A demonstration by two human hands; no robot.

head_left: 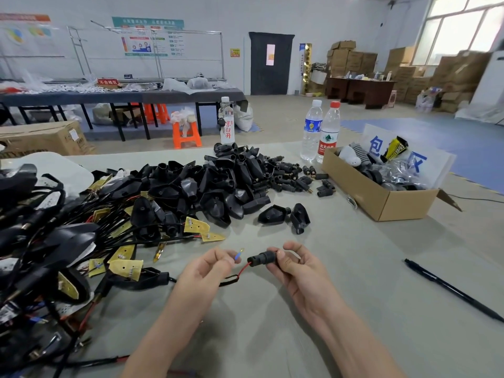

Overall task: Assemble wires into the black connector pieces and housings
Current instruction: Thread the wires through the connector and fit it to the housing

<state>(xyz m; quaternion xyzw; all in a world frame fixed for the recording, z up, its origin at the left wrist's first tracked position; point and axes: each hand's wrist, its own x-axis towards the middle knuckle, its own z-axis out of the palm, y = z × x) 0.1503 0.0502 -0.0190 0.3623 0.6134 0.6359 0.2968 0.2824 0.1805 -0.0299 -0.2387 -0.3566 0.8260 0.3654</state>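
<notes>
Pinching a blue-tipped wire [237, 256] between thumb and forefinger, the left hand [210, 268] keeps its bare end pointed toward the black connector [261, 259] at centre frame, presumably so it can be fed straight into the open end. The right hand [296, 264] is clamped around the connector's rear, its mouth turned left toward the wire. A red wire [243, 269] already runs out of that mouth and loops down to a black sheath between the wrists, so one lead seems seated and the blue one still outside.

Housings [218, 184] lie heaped in the middle of the bench [354, 282], with small plugs [294, 175] just right of them, near enough to reach. Wired assemblies [54, 246] crowd the left side, cut off by the frame edge. Fingers hide the connector's rear, and its slots are too small to make out. A pen [450, 290] lies at right.
</notes>
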